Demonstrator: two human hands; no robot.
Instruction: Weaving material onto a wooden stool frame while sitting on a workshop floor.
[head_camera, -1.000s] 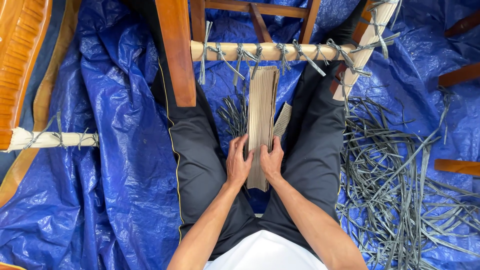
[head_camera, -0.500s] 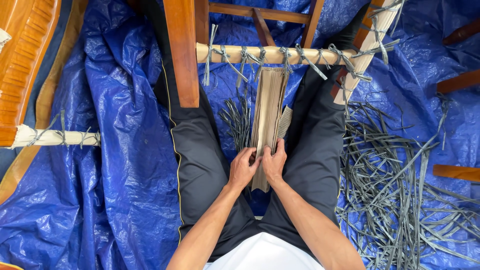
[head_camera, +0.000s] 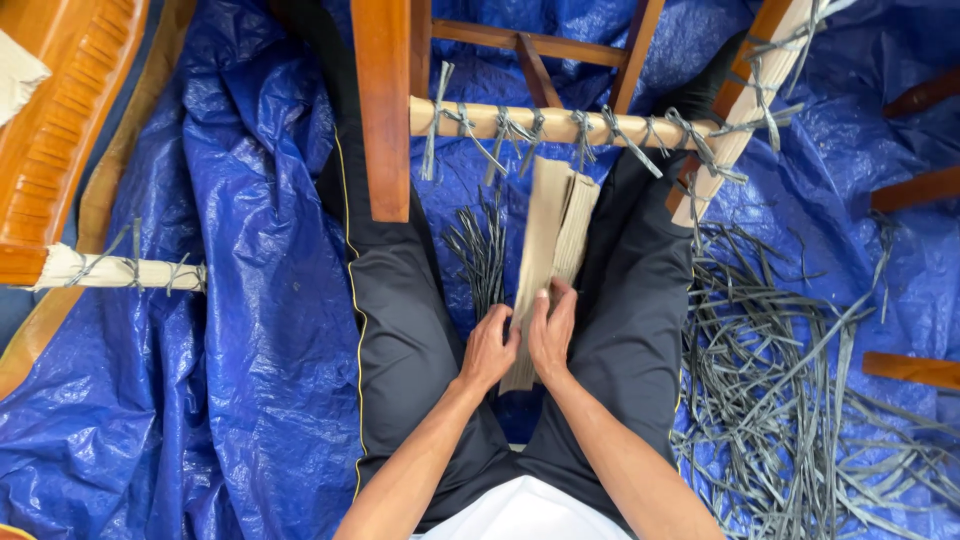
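Observation:
I sit on a blue tarp with my legs in dark trousers spread either side of a wooden chair frame. A long tan woven strip runs from the frame's pale rail down between my legs. My left hand grips the strip's left edge near its lower end. My right hand lies on the strip beside it, fingers curled over it. Grey cord ends are knotted along the pale rail.
A heap of loose grey strips covers the tarp to my right, and a smaller bunch lies by my left knee. An orange carved wooden piece and another tied pale rail lie at the left.
The view has shifted slightly, so the frame and the strip sit a little lower and further right. My hands stay on the strip, now lower in the picture.

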